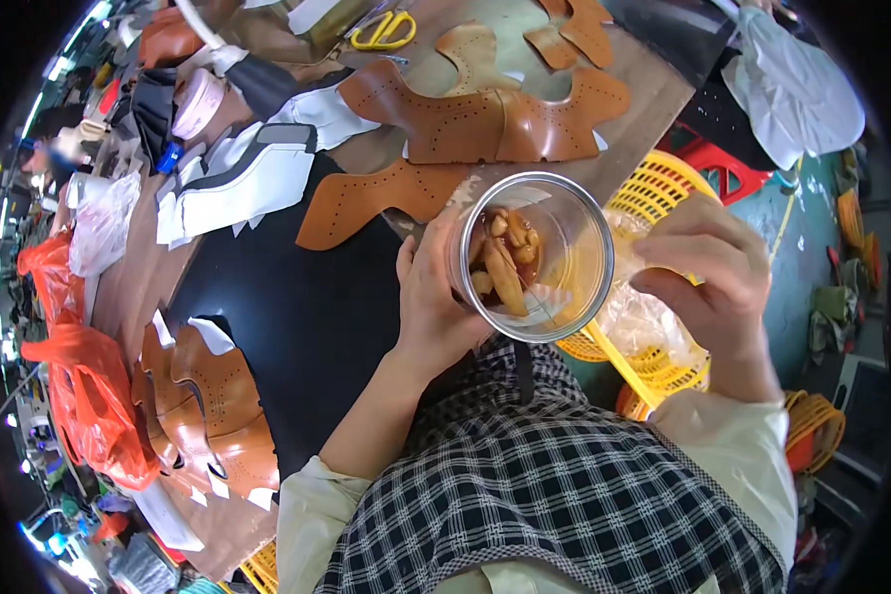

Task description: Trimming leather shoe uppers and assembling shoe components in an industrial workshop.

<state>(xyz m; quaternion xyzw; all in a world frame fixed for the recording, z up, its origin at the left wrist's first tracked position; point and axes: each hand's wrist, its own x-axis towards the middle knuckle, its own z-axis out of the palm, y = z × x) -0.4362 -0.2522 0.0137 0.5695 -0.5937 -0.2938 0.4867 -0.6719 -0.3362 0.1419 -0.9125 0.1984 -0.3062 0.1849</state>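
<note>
In my left hand (436, 287) is a clear round jar (576, 247) with a shiny metal rim, gripped around its left side and tilted so that its open mouth faces up. Pale, finger-long food pieces (505, 275) and smaller chunks lie in reddish-brown liquid in the jar. Just right of the rim, apart from it, my right hand (708, 259) is loosely curled. A gap shows between its thumb and fingers, and nothing is visible in them.
Brown leather pieces (455, 119) with punched holes lie on the table beyond the jar; more leather pieces (213, 396) are at the left. Yellow scissors (384, 30) lie at the back. Red plastic bags (84, 366) hang at the left edge. Yellow baskets (663, 178) stand below right.
</note>
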